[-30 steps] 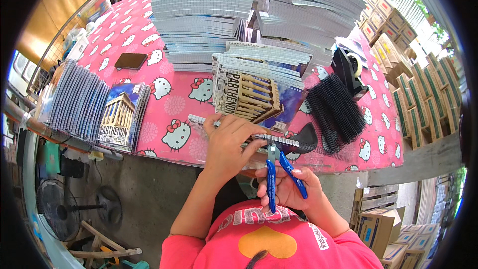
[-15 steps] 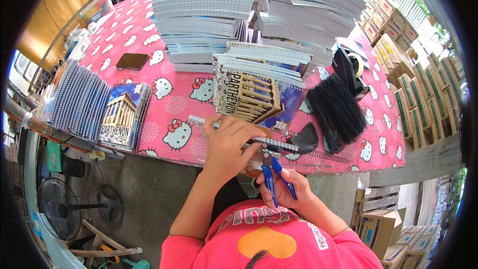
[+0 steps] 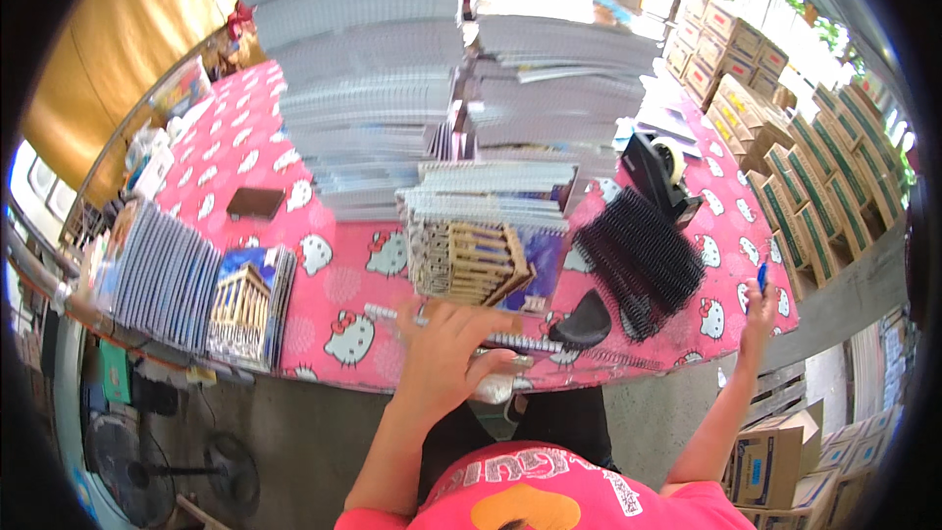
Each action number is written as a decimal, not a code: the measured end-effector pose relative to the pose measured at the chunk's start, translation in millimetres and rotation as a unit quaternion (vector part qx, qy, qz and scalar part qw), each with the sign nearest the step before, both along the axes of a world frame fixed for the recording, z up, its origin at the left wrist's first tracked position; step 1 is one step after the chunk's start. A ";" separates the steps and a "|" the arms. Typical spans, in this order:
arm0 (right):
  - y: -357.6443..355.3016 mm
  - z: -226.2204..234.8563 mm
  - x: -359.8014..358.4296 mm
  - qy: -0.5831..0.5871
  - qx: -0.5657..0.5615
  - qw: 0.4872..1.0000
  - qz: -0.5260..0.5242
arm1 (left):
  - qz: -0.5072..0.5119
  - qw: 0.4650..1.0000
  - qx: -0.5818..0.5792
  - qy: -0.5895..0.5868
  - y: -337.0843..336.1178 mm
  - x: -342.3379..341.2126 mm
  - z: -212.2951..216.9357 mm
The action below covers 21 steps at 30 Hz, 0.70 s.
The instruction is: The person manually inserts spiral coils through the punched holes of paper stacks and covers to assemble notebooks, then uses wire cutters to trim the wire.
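My left hand (image 3: 449,345) is closed around a notebook (image 3: 533,343), whose bound edge juts out to the right near the table's front. Out to the right, over the table edge, my right hand (image 3: 758,312) grips blue-handled wire cutters (image 3: 762,278); their jaws are hard to make out here. Just beyond my left hand, notebooks (image 3: 481,260) with a columned temple on the cover lie fanned in a pile. A black curved piece (image 3: 583,320) rests right of the held notebook, beside a bundle of black spiral binding coils (image 3: 643,260).
Tall stacks of paper blocks (image 3: 363,88) rise at the back. A black tape dispenser (image 3: 655,177) stands at the right, and a dark phone (image 3: 255,202) lies at the left. Bound notebooks (image 3: 162,275) line the left edge. A floor fan (image 3: 128,471) and cartons (image 3: 770,456) flank me below.
My right hand has swung away from the notebook to the far right, carrying the wire cutters. My left hand stays on the notebook. The whole view has shifted slightly.
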State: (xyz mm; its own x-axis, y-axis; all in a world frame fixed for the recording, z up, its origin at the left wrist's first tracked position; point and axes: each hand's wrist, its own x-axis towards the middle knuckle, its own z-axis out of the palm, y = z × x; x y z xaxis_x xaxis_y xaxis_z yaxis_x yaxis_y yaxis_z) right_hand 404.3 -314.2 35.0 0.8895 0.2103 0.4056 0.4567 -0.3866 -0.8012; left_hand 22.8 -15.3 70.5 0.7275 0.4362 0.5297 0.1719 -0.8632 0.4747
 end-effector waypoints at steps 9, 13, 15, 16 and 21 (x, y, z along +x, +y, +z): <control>7.8 -82.7 31.9 -0.221 -0.299 0.904 -0.212 | -0.042 0.999 -0.033 -0.002 5.7 -1.4 2.4; 79.6 -3.7 -58.0 -0.054 0.077 0.988 0.124 | -0.032 0.999 -0.018 0.038 8.3 -6.8 0.8; 110.1 4.0 -93.3 0.042 0.002 0.947 0.320 | -0.023 0.999 -0.012 0.039 8.5 -5.8 0.0; 119.7 -4.3 -98.4 -0.007 -0.008 0.911 0.413 | -0.029 0.999 -0.017 0.034 8.3 -4.5 -0.9; 141.0 -32.4 -119.0 -0.096 -0.261 0.850 0.447 | -0.045 0.999 0.003 0.022 9.9 -4.8 -4.7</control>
